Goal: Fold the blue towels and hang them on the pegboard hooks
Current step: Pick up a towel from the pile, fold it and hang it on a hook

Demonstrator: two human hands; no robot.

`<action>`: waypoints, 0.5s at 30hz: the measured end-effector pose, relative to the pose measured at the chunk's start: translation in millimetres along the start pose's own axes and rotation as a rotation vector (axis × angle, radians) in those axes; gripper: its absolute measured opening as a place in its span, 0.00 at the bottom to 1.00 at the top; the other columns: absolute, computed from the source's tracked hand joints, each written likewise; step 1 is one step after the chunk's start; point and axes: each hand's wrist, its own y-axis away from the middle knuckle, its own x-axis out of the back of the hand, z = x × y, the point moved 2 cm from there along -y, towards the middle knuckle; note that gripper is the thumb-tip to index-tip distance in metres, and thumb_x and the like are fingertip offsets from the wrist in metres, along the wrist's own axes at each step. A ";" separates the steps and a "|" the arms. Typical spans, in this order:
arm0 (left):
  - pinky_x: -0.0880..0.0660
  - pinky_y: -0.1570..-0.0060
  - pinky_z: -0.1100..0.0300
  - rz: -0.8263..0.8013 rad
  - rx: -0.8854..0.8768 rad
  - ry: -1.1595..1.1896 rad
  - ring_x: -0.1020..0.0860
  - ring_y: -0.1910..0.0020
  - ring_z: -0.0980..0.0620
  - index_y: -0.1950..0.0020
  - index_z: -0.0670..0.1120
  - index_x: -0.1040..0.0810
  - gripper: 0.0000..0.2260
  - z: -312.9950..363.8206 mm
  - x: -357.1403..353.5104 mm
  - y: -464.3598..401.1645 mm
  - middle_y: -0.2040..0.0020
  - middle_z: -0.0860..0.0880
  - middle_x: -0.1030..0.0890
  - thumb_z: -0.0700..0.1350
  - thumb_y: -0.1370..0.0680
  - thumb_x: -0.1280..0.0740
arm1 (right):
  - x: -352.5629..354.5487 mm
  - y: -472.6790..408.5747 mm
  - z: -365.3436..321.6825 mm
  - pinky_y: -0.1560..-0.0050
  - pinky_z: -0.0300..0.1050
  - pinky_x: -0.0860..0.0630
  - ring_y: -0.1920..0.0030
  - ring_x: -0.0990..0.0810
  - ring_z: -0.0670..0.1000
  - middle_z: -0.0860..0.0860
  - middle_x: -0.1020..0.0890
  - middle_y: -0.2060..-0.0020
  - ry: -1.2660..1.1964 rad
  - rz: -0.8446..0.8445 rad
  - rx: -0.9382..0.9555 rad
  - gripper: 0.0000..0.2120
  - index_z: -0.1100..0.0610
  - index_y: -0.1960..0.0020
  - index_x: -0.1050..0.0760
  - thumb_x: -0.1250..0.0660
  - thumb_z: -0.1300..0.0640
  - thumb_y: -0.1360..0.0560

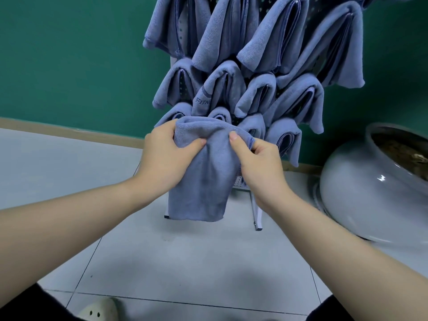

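We are gripping the folded blue towel (203, 172) with left hand (165, 156) and right hand (259, 165), near the towel-filled pegboard (239, 181).

You have one head view, looking forward and steeply down, close to the pegboard stand (256, 212) directly ahead on the floor.

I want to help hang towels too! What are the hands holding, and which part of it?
Both hands hold one folded blue towel by its top fold: the left hand pinches its left side, the right hand its right.
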 end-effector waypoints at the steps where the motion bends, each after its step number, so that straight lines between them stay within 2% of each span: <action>1: 0.22 0.58 0.66 0.022 0.008 0.005 0.17 0.56 0.59 0.53 0.57 0.17 0.06 0.8 -2.4 1.2 0.57 0.60 0.15 0.45 0.25 0.25 | -2.8 1.4 1.1 0.63 0.48 0.38 0.65 0.36 0.51 0.54 0.32 0.67 0.007 0.014 0.009 0.29 0.74 0.57 0.29 0.30 0.46 0.21; 4: 0.20 0.57 0.61 0.068 0.035 0.029 0.16 0.56 0.56 0.54 0.54 0.16 0.04 2.6 -7.5 1.6 0.58 0.57 0.14 0.46 0.27 0.24 | -10.6 6.4 -0.9 0.67 0.44 0.42 0.68 0.39 0.50 0.53 0.37 0.72 0.075 0.033 0.065 0.26 0.64 0.67 0.36 0.31 0.52 0.19; 6: 0.18 0.55 0.54 0.088 0.040 0.042 0.16 0.56 0.52 0.54 0.51 0.16 0.04 3.7 -9.1 0.6 0.59 0.55 0.14 0.46 0.27 0.24 | -13.6 8.6 -2.1 0.69 0.43 0.43 0.70 0.40 0.48 0.48 0.38 0.74 0.100 0.021 0.087 0.25 0.56 0.68 0.38 0.32 0.52 0.18; 11: 0.20 0.55 0.46 0.080 0.020 0.048 0.18 0.57 0.45 0.53 0.47 0.18 0.04 4.9 -14.2 4.8 0.59 0.48 0.16 0.45 0.25 0.27 | -14.4 10.9 -4.7 0.69 0.39 0.41 0.71 0.40 0.46 0.46 0.37 0.74 0.111 0.008 0.103 0.23 0.58 0.66 0.38 0.34 0.51 0.17; 15: 0.21 0.57 0.50 0.055 -0.019 0.046 0.20 0.59 0.48 0.54 0.45 0.24 0.04 8.2 -19.0 16.2 0.60 0.48 0.18 0.42 0.23 0.29 | -11.6 8.9 -8.3 0.70 0.38 0.41 0.71 0.40 0.46 0.47 0.38 0.74 0.098 0.029 0.102 0.24 0.55 0.67 0.39 0.34 0.52 0.17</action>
